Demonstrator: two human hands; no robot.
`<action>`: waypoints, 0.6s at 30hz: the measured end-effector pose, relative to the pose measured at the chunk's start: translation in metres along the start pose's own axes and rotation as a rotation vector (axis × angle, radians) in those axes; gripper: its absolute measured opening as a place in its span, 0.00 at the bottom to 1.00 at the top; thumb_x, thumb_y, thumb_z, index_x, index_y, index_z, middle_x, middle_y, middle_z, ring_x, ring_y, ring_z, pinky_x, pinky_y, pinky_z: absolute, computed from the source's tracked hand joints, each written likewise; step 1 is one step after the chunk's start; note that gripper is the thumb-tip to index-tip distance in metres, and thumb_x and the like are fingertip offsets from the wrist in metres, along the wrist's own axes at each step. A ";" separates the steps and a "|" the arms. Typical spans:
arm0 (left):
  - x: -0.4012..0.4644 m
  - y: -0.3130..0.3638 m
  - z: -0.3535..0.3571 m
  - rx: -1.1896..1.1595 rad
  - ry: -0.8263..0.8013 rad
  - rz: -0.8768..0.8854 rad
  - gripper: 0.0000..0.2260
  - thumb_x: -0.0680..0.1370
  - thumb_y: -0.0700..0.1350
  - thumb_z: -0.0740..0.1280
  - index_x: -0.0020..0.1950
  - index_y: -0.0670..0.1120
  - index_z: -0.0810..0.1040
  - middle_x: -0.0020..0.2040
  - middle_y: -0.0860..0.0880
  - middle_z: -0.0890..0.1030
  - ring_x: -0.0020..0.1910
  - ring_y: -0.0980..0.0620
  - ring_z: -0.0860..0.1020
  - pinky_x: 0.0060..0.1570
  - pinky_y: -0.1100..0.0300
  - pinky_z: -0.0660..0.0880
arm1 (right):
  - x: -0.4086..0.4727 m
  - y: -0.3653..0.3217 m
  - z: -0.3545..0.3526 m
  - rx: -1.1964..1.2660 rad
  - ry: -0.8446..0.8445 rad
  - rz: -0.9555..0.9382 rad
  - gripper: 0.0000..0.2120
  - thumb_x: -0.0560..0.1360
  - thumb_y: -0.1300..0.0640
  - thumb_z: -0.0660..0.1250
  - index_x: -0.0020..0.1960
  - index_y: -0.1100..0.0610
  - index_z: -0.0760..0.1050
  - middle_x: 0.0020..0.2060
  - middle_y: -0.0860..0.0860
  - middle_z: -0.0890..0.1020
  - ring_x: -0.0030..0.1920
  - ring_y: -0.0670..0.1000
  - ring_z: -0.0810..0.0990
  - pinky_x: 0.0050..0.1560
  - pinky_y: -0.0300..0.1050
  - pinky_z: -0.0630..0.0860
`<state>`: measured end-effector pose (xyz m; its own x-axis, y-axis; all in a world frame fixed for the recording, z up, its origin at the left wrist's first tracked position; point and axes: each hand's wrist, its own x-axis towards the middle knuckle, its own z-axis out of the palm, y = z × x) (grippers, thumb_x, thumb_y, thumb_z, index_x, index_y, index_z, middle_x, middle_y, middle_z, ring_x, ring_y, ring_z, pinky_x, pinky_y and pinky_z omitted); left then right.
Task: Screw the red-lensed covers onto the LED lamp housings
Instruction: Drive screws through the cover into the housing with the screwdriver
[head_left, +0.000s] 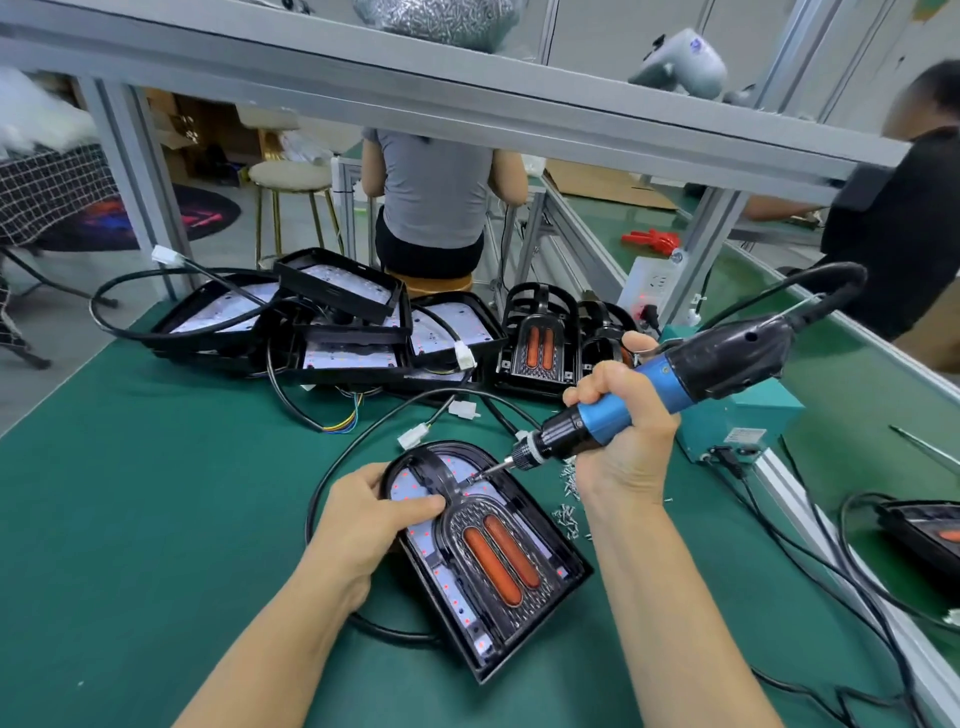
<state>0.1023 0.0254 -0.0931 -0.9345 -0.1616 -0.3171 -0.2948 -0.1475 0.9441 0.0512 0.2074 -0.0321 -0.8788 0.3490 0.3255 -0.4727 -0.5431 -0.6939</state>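
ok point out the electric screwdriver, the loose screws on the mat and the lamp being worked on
electric screwdriver (631, 397): head view, on its blue grip
loose screws (567, 514): head view, middle of the small pile
lamp (501, 556): head view, on the red lens of its cover

Matt green mat (156, 493), faintly textured. Glossy black plastic housing (566, 558) around a white LED board (447, 582); cover (483, 525) in ribbed clear plastic with smooth red lenses (501, 564). Screwdriver (628, 400) sleeved in satin blue (metal or plastic, unclear), its chuck knurled black. Shiny metal screws (567, 514). Brushed aluminium frame (467, 93). Smooth black rubbery cable (332, 467).
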 end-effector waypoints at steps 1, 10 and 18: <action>-0.001 0.000 0.001 0.000 -0.002 0.016 0.13 0.67 0.29 0.73 0.49 0.39 0.79 0.37 0.47 0.85 0.31 0.53 0.82 0.28 0.64 0.75 | 0.000 0.001 0.000 -0.009 -0.007 -0.008 0.15 0.65 0.68 0.63 0.50 0.56 0.72 0.24 0.49 0.72 0.26 0.50 0.71 0.35 0.45 0.70; -0.003 0.002 0.004 -0.008 0.013 0.073 0.13 0.66 0.28 0.74 0.46 0.40 0.80 0.35 0.49 0.84 0.30 0.54 0.81 0.27 0.66 0.74 | 0.001 0.002 0.006 -0.052 -0.081 -0.026 0.16 0.63 0.65 0.67 0.50 0.55 0.74 0.25 0.50 0.73 0.26 0.50 0.72 0.36 0.45 0.71; -0.004 -0.004 0.004 -0.055 0.021 0.072 0.16 0.66 0.27 0.73 0.50 0.39 0.79 0.42 0.42 0.85 0.35 0.49 0.82 0.32 0.62 0.75 | -0.004 0.010 0.013 -0.106 -0.204 -0.033 0.14 0.62 0.61 0.69 0.45 0.49 0.78 0.25 0.49 0.73 0.26 0.50 0.72 0.37 0.47 0.70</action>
<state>0.1063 0.0303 -0.0949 -0.9484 -0.1940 -0.2508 -0.2149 -0.1884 0.9583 0.0489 0.1911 -0.0317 -0.8629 0.1982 0.4648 -0.5017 -0.4465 -0.7409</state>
